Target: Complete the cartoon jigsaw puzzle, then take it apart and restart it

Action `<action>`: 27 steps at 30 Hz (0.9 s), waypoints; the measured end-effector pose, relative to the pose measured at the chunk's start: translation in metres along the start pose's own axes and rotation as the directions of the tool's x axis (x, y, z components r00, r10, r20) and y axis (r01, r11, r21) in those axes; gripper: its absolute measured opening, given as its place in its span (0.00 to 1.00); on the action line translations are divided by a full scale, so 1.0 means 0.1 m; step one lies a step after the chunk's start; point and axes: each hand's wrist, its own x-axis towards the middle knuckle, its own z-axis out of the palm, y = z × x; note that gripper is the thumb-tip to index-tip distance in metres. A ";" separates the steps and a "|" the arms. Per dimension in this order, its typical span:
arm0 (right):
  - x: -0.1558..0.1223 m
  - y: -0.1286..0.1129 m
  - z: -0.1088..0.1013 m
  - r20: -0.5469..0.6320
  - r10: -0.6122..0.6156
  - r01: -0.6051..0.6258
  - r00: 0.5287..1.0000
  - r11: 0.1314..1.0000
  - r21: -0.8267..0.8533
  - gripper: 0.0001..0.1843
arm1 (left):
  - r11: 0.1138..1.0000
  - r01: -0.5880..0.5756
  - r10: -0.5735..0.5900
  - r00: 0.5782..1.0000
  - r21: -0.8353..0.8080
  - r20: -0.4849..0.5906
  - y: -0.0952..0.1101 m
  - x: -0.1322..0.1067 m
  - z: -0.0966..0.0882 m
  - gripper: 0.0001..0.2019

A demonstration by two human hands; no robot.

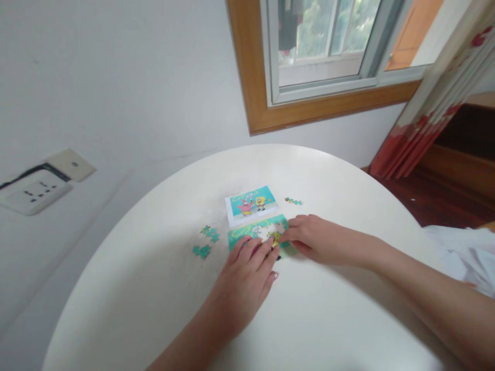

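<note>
A partly assembled teal cartoon jigsaw puzzle (pixel 258 230) lies in the middle of a round white table (pixel 154 247). My left hand (pixel 243 278) rests flat on its near edge, fingers stretched out and pressing on the pieces. From the right, my right hand (pixel 315 239) reaches in with its fingers pinched together at the puzzle's right side, on a small piece that I cannot make out clearly. Just behind the puzzle lies a reference picture card (pixel 251 203) with the same cartoon.
Loose teal pieces (pixel 207 241) lie left of the puzzle, and a few more pieces (pixel 294 201) right of the card. A wall socket (pixel 36 193) is at the left. Behind are a wood-framed window (pixel 309 103) and a curtain (pixel 433 113).
</note>
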 end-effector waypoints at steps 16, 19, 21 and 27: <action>0.05 0.03 -0.04 -0.063 0.012 -0.015 0.998 0.999 -0.040 0.17 | 0.986 0.086 -0.108 0.982 -0.143 -0.155 -0.32 -0.02 -0.12 0.20; 0.05 0.02 -0.02 -0.054 -0.002 0.001 0.999 1.000 -0.008 0.16 | 0.962 0.249 -0.268 0.936 -0.109 -0.228 -0.72 -0.11 -0.26 0.18; 0.04 0.01 0.00 -0.048 -0.005 0.005 0.999 1.000 0.009 0.16 | 0.930 0.362 -0.368 0.916 -0.068 -0.162 -0.99 -0.21 -0.34 0.15; 0.05 0.08 0.09 -0.062 -0.038 0.041 0.997 0.998 0.037 0.15 | 0.789 0.607 -0.569 0.780 -0.094 0.262 -1.32 -0.50 -0.40 0.14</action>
